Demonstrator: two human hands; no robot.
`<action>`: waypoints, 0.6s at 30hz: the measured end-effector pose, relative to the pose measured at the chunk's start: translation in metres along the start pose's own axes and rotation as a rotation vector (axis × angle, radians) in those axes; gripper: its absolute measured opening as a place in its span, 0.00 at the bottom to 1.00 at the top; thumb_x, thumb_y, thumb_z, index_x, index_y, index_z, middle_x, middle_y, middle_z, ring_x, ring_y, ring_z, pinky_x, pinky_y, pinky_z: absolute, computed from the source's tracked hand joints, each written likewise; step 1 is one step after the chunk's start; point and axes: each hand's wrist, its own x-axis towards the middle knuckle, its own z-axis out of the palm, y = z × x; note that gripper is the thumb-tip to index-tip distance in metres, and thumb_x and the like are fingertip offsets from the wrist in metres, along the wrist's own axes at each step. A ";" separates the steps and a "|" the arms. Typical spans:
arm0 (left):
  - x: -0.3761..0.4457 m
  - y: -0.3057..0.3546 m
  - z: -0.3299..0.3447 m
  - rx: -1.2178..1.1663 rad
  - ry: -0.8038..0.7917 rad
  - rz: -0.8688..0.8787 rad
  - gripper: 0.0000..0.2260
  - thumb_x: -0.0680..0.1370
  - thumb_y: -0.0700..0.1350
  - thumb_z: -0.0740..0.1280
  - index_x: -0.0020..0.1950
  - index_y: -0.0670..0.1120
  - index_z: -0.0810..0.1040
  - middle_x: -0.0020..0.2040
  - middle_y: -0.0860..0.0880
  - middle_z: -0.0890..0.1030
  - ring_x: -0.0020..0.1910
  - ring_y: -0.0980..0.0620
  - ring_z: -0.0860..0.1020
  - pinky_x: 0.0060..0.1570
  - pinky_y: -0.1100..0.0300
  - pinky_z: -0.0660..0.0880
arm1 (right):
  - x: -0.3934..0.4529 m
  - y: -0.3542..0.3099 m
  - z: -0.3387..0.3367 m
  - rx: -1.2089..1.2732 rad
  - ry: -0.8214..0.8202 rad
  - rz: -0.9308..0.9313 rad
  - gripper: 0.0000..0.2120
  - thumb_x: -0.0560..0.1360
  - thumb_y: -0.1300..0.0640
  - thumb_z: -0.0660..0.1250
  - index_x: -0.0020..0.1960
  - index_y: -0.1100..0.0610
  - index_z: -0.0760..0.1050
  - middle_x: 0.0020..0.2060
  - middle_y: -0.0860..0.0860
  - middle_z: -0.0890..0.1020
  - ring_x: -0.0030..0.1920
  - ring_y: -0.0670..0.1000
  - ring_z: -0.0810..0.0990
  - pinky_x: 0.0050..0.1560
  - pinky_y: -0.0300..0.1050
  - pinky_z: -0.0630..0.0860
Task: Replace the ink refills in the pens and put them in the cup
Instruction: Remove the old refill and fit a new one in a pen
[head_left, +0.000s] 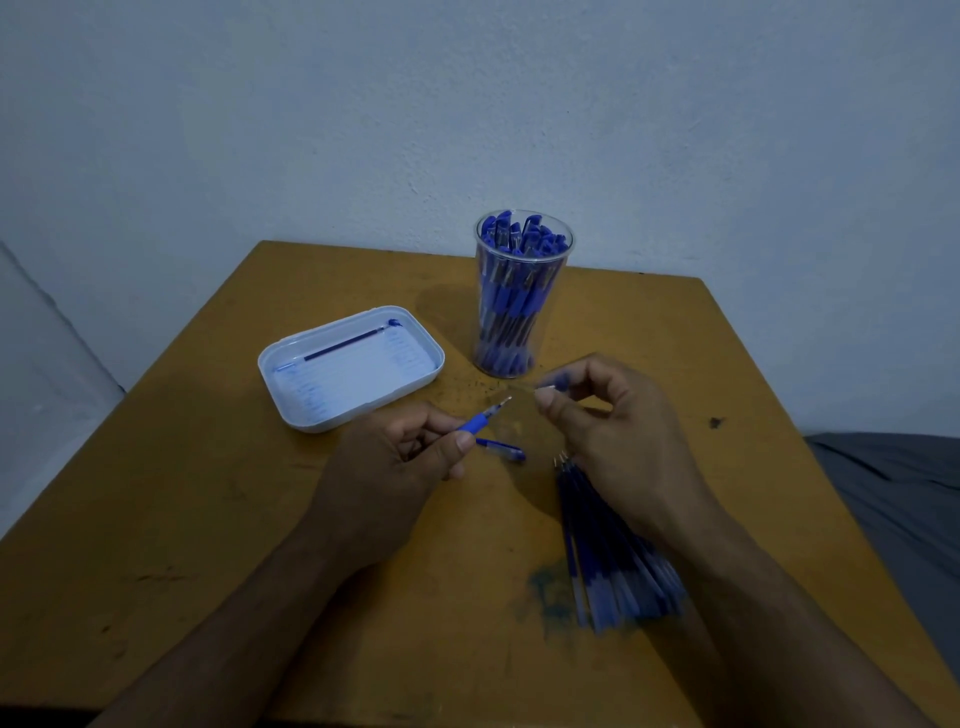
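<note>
- The pen (483, 418) sits at the table's centre, tip aimed toward 1 o'clock – the left hand (410, 457) pinches its blue grip, probably to steady it.
- The right hand (608, 421), at 3 o'clock of the tip, pinches a small blurred piece, likely the pen's cap or nose.
- A loose barrel piece (501, 449) lies between the hands; spare refills (613, 545) fan out at 5 o'clock.
- The cup (519, 296), packed with pens, stands at 12 o'clock; the white tray (415, 384) with one refill sits at 10 o'clock.
- Scuffed, ink-stained wooden table (208, 519) – pale wall (467, 104) behind.

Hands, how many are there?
2. The left hand holds a pen near the table's middle. The right hand is beside it, pinching a small blurred piece, above the refills.
</note>
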 end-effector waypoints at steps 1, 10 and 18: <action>0.001 0.001 0.000 -0.036 0.026 -0.011 0.03 0.78 0.43 0.70 0.48 0.48 0.84 0.36 0.49 0.85 0.29 0.63 0.78 0.32 0.72 0.72 | -0.001 0.000 0.000 -0.091 0.018 -0.031 0.04 0.79 0.54 0.71 0.45 0.50 0.80 0.41 0.44 0.81 0.36 0.43 0.77 0.37 0.39 0.74; 0.002 0.001 -0.001 -0.057 0.063 -0.065 0.03 0.78 0.45 0.70 0.49 0.48 0.83 0.36 0.51 0.85 0.27 0.62 0.76 0.29 0.69 0.72 | -0.017 0.002 0.029 -0.708 -0.187 -0.156 0.10 0.78 0.47 0.69 0.53 0.51 0.83 0.44 0.45 0.73 0.44 0.46 0.74 0.45 0.43 0.73; 0.001 0.004 -0.002 -0.016 0.030 -0.048 0.03 0.78 0.45 0.70 0.49 0.47 0.83 0.36 0.51 0.85 0.26 0.62 0.76 0.29 0.69 0.72 | -0.019 -0.002 0.032 -0.806 -0.239 -0.104 0.13 0.80 0.44 0.65 0.56 0.50 0.83 0.48 0.47 0.75 0.49 0.47 0.75 0.50 0.46 0.76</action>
